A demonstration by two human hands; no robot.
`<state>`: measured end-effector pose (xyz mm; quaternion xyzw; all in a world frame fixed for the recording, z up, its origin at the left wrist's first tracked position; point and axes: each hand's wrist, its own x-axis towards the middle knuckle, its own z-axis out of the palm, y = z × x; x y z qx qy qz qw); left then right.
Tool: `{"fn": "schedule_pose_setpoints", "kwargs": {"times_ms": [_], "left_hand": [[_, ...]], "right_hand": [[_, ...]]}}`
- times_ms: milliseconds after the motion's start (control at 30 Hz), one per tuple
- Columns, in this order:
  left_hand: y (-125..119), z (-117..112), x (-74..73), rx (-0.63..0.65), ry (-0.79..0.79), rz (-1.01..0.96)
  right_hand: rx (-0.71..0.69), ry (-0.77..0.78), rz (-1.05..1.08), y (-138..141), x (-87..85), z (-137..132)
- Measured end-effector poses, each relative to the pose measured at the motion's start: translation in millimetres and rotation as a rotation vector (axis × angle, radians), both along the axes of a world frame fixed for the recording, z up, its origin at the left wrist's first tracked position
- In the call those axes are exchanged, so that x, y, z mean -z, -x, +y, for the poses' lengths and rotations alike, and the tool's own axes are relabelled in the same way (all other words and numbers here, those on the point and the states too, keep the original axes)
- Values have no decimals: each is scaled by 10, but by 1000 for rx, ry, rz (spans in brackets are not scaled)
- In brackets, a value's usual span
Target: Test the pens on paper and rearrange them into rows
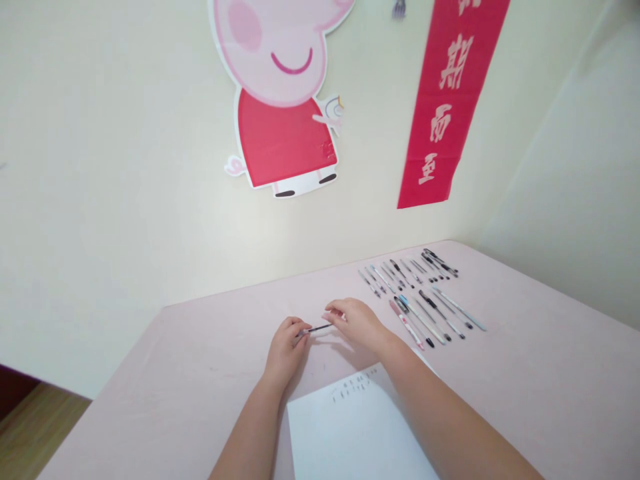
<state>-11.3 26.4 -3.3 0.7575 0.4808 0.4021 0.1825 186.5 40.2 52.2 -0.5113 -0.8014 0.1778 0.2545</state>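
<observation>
Left hand [287,347]: fingers closed on the near end of the pen [319,328].
Right hand [357,323]: fingertips pinched together on the pen's other end.
Pen: held level between both hands, low over the table [525,387], just beyond the paper's far edge.
Paper [350,433]: white sheet between the forearms, with small marks near its far edge.
Other pens [425,300]: laid in rows on the table, right of the right hand.
Wall [125,167]: pig sticker [283,100] and red banner [445,113].

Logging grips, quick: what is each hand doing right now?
Left hand: closed on one end of a pen.
Right hand: closed on the pen's other end.
</observation>
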Motion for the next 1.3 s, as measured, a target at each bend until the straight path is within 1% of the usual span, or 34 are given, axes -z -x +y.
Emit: {"fn": "schedule_pose_setpoints", "kwargs": {"times_ms": [67, 167, 233, 300, 400, 533, 667, 700, 767, 867, 900, 967, 1033, 1133, 1300], "left_hand": [[17, 9, 24, -19, 4, -10], [40, 24, 62, -42, 16, -22], [49, 29, 75, -46, 27, -26], [51, 30, 77, -47, 39, -30], [43, 29, 72, -51, 44, -31], [33, 33, 66, -73, 45, -21], [30, 37, 62, -95, 50, -15], [30, 37, 60, -99, 46, -15], [29, 37, 56, -101, 42, -15], [31, 35, 55, -100, 39, -13], [33, 36, 58, -100, 38, -13], [42, 38, 72, -98, 33, -11], [53, 43, 92, -95, 30, -5], [61, 50, 111, -89, 29, 2], [57, 51, 105, -81, 31, -6]], "right_hand": [[58, 33, -21, -89, -27, 30], [152, 158, -166, -191, -13, 57], [168, 239, -274, -212, 27, 53], [155, 273, -347, -197, 72, 38], [131, 249, -413, -134, 132, 13], [89, 174, -475, -38, 197, -22], [62, 144, -478, 2, 230, -42], [62, 140, -443, -4, 232, -33], [79, 111, -309, -30, 228, 6], [131, 57, 42, -71, 220, 103], [151, 68, 178, -76, 219, 135], [181, 144, 429, -72, 222, 186], [184, 230, 608, -53, 228, 212], [161, 274, 713, -17, 241, 214], [168, 255, 678, 18, 261, 202]]}}
